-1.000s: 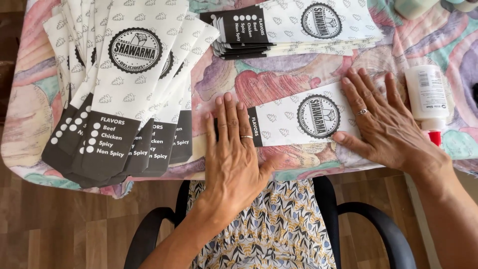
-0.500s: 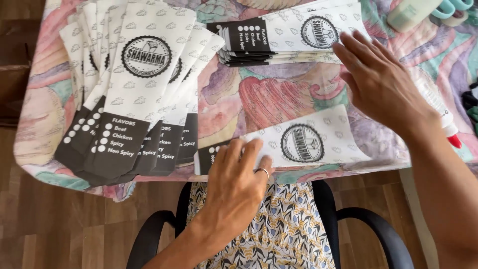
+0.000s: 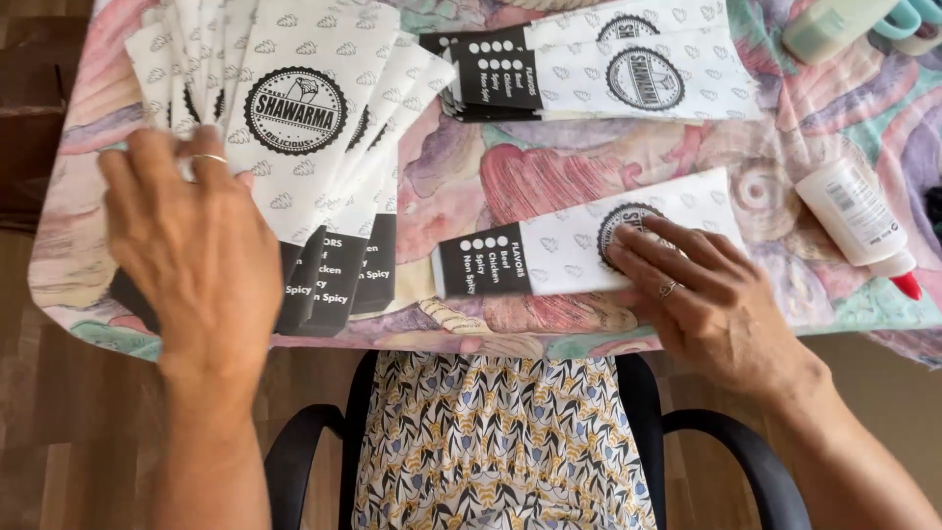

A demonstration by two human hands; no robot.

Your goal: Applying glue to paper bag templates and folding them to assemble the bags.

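A single white paper bag (image 3: 564,245) with a black end and a round black emblem lies flat near the table's front edge. My right hand (image 3: 706,299) rests on its right half with the fingers spread over the emblem. My left hand (image 3: 191,250) lies palm down, fingers apart, on a fanned pile of the same bags (image 3: 314,128) at the left. Neither hand grips anything. A second pile of these bags (image 3: 608,74) lies crosswise at the back of the table.
A white glue bottle with a red tip (image 3: 859,221) lies to the right of the single bag. A pale green container (image 3: 834,25) sits at the back right. The table has a colourful patterned cloth (image 3: 549,167). A black chair's armrests (image 3: 304,442) show below.
My left hand has left the single bag and moved left onto the fanned pile. My right hand has come back from the far pile and settled on the single bag.
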